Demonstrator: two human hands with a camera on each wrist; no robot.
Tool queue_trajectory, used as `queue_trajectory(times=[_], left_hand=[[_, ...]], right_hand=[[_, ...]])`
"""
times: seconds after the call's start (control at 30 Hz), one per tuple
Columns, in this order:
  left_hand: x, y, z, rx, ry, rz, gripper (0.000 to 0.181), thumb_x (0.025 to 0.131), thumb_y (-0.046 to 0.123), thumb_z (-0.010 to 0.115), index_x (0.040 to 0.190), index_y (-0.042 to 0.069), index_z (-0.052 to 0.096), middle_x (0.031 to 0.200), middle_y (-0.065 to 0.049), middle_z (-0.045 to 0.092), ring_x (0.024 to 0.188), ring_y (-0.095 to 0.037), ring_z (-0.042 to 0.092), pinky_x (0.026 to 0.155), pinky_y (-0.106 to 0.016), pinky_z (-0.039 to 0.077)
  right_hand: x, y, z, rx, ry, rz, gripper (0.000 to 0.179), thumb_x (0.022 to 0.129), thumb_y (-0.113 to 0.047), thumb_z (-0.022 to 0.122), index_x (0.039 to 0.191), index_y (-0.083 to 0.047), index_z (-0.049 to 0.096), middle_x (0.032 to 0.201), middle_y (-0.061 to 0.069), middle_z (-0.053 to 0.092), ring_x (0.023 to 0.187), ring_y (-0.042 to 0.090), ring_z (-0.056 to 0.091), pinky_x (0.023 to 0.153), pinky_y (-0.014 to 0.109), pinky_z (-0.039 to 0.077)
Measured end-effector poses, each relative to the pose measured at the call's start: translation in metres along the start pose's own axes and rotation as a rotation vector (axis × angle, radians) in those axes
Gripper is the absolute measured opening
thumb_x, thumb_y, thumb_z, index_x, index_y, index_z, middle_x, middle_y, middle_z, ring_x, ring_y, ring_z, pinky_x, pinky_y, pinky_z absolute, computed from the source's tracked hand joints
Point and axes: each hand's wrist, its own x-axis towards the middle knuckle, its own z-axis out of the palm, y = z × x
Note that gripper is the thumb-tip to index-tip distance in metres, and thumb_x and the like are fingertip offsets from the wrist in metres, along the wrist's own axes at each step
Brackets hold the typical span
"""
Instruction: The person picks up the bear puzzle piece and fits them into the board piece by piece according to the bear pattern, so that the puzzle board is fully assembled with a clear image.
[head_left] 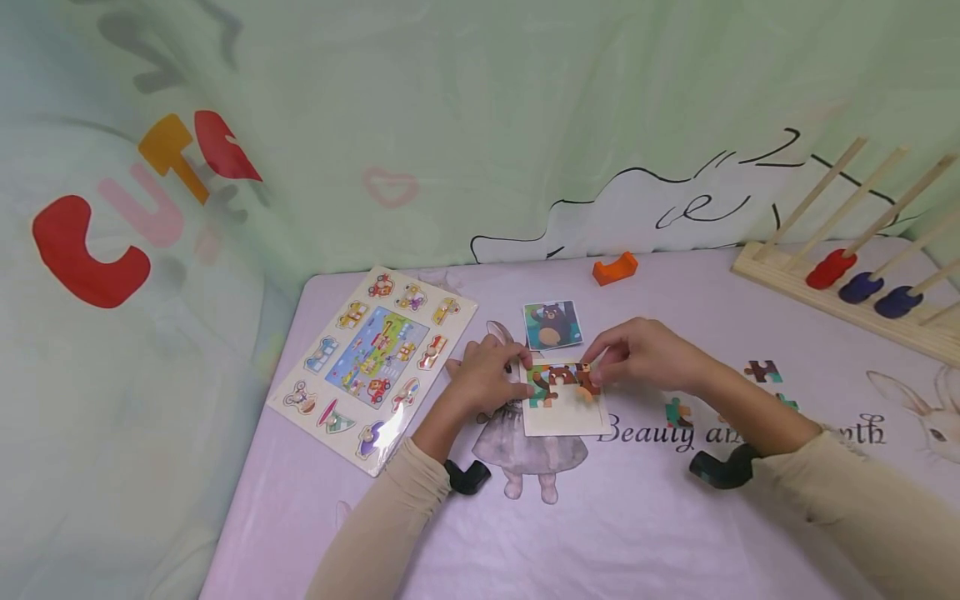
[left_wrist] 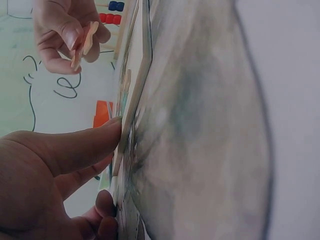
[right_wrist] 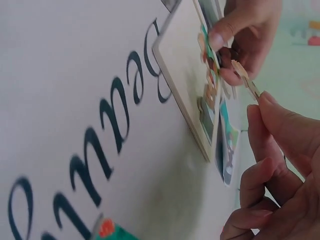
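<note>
- The left hand [head_left: 483, 377] holds the puzzle board's [head_left: 562, 421] left edge.
- The right hand [head_left: 643, 354] pinches a puzzle piece [left_wrist: 91, 39] above the board.
- The board lies on the table [head_left: 615, 533], near a bear card [head_left: 553, 325].

Your head view looks forward and down from the near side, well above the tabletop [head_left: 637, 533]. Your left wrist view, low, close and turned sideways, faces right across the puzzle board [head_left: 562, 421] toward your right hand [head_left: 643, 354]. Your right wrist view, likewise low and sideways, faces left toward your left hand [head_left: 483, 377]. Both wrist views share board and hands.
</note>
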Motion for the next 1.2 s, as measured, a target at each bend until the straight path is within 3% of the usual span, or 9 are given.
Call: queue_trajectory(times=[0.23,0.43,1.2], left_hand=[[0.0,0.001,-0.001,0.011,-0.005,-0.01,0.024,0.083,0.038,0.083,0.101,0.034,0.067,0.118,-0.001,0.056,0.107,-0.026,0.046,0.092,-0.059,0.031],[-0.001,0.001,-0.001,0.025,-0.007,-0.008,0.024,0.084,0.039,0.082,0.103,0.035,0.067,0.118,0.0,0.056,0.108,-0.025,0.046,0.092,-0.059,0.032],[0.0,0.001,0.0,0.025,-0.006,-0.006,0.024,0.083,0.038,0.082,0.102,0.035,0.067,0.118,0.0,0.057,0.11,-0.026,0.047,0.092,-0.059,0.033]], right_hand=[[0.008,-0.001,0.011,-0.015,-0.025,0.01,0.023,0.086,-0.021,0.082,0.106,-0.015,0.072,0.079,-0.006,0.075,0.08,0.016,0.064,0.078,0.034,0.048],[0.011,-0.004,0.02,-0.005,-0.023,-0.005,0.019,0.085,-0.022,0.083,0.099,-0.013,0.074,0.076,-0.004,0.074,0.08,0.016,0.062,0.076,0.033,0.046],[0.023,-0.011,0.038,-0.092,0.045,0.064,0.008,0.083,-0.017,0.083,0.087,-0.014,0.076,0.066,-0.003,0.064,0.072,0.016,0.054,0.064,0.03,0.041]])
